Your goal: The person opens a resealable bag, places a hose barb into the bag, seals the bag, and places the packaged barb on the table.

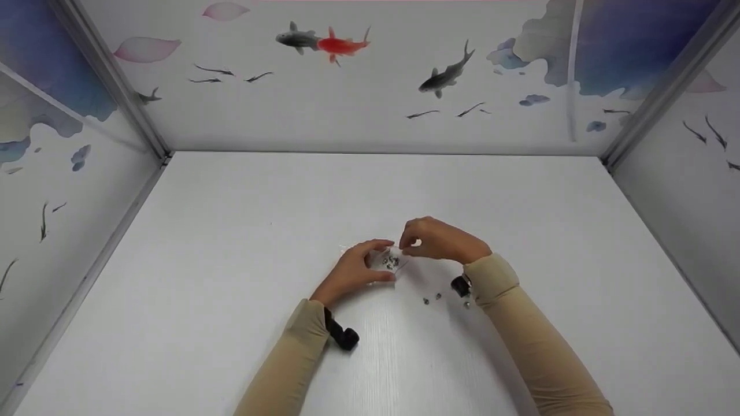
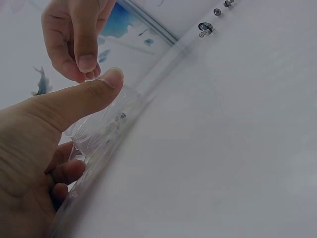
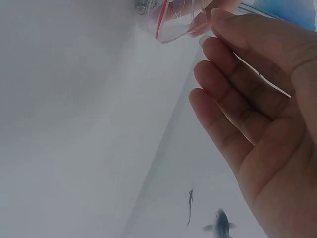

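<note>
My left hand (image 1: 350, 271) holds a small clear zip bag (image 2: 131, 99) between thumb and fingers, just above the white table. Small shiny metal parts (image 1: 391, 262) lie inside the bag; they look like hardware, but their exact kind is too small to tell. A red zip line (image 3: 161, 20) runs along the bag in the right wrist view. My right hand (image 1: 442, 240) is at the bag's right end, its thumb and index fingertips close together. Whether anything tiny sits between those fingertips cannot be made out.
Several loose metal pieces, among them one dark-ringed part (image 2: 205, 29), lie on the white table (image 1: 260, 202) nearer the right wrist. Printed panels with fish enclose the table at the back and both sides. A black wrist camera (image 1: 346, 338) hangs beneath the left sleeve.
</note>
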The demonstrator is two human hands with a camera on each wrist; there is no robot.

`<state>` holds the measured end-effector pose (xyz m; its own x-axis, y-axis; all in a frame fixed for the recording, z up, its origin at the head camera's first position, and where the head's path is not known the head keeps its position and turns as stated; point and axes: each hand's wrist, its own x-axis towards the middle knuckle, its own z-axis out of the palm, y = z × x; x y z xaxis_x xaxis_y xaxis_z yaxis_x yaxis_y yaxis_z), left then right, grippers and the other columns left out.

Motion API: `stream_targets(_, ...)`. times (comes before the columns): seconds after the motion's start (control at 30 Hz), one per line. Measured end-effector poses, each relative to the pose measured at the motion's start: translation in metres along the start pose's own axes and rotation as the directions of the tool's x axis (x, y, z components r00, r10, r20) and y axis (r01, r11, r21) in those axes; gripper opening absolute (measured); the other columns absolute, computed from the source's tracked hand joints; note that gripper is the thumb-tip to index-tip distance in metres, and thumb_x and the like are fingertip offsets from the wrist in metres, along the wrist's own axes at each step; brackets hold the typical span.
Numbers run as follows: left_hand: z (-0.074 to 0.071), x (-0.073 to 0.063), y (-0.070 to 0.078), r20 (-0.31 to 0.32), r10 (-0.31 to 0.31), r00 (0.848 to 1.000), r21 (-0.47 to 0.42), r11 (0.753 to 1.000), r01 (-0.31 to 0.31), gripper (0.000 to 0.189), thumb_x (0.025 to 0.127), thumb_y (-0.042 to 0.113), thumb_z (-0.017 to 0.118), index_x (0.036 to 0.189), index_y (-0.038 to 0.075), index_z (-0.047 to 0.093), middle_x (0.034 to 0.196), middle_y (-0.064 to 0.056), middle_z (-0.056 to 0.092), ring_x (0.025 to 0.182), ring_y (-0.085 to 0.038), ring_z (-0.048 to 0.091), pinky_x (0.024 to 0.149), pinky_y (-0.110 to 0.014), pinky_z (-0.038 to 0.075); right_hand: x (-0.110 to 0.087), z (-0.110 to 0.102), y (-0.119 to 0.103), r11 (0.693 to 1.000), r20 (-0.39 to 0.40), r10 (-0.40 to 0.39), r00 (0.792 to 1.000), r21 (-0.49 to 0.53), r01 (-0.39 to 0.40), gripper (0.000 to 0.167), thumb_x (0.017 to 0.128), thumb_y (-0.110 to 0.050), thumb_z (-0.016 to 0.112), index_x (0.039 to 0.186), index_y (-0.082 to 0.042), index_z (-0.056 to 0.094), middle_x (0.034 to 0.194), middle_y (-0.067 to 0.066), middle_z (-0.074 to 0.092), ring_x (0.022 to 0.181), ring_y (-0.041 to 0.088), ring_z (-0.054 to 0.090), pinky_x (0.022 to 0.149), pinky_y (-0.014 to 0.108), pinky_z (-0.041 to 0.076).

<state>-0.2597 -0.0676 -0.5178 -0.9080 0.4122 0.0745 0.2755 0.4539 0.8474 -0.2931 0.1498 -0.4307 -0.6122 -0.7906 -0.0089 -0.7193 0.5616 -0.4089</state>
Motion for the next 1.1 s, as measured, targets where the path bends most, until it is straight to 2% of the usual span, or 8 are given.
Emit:
stream_targets(0.2,0.000,0.001,-0.001,0.003,0.017,1.000,0.013,1.000,-0.017,0.067,0.075,0.034,0.083,0.135,0.021,0.056,0.126,0.000,0.060,0.093,-0.015,0.047,0.082,-0.031,0.040,-0.005,0.001,0.002,0.999,0.019,0.034,0.999,0.036,-0.035,0.014,0.088,-0.009,0.068,0.100,-0.002,0.073,0.097,0.008,0.069,0.092,0.022,0.064,0.086,0.041,0.052)
stream_targets(0.57,0.001,0.001,-0.002,-0.003,0.011,1.000,-0.005,1.000,-0.011,0.066,0.074,0.032,0.083,0.134,0.024,0.056,0.128,-0.001,0.060,0.094,-0.013,0.048,0.083,-0.030,0.040,-0.022,-0.001,0.008,0.990,0.074,0.111,0.991,0.079,-0.117,0.015,0.086,-0.010,0.071,0.100,-0.005,0.073,0.097,0.004,0.070,0.092,0.018,0.063,0.084,0.037,0.052)
stream_targets(0.87,0.001,0.001,-0.002,-0.015,0.009,1.000,0.011,1.000,-0.009,0.066,0.074,0.033,0.083,0.133,0.024,0.057,0.126,0.000,0.061,0.090,-0.014,0.047,0.080,-0.029,0.039,-0.041,-0.002,0.017,0.969,0.168,0.208,0.964,0.099,-0.226,0.012,0.085,-0.011,0.072,0.097,-0.010,0.074,0.096,-0.002,0.070,0.092,0.015,0.060,0.084,0.036,0.050)
stream_targets(1.1,0.001,0.000,-0.003,0.002,-0.018,1.000,0.010,1.000,0.018,0.067,0.074,0.038,0.082,0.134,0.030,0.055,0.128,0.002,0.059,0.089,-0.013,0.045,0.079,-0.029,0.038,-0.051,-0.005,0.020,0.947,0.234,0.288,0.929,0.073,-0.313,0.013,0.082,-0.013,0.075,0.095,-0.014,0.075,0.094,-0.005,0.069,0.089,0.014,0.058,0.079,0.033,0.050)
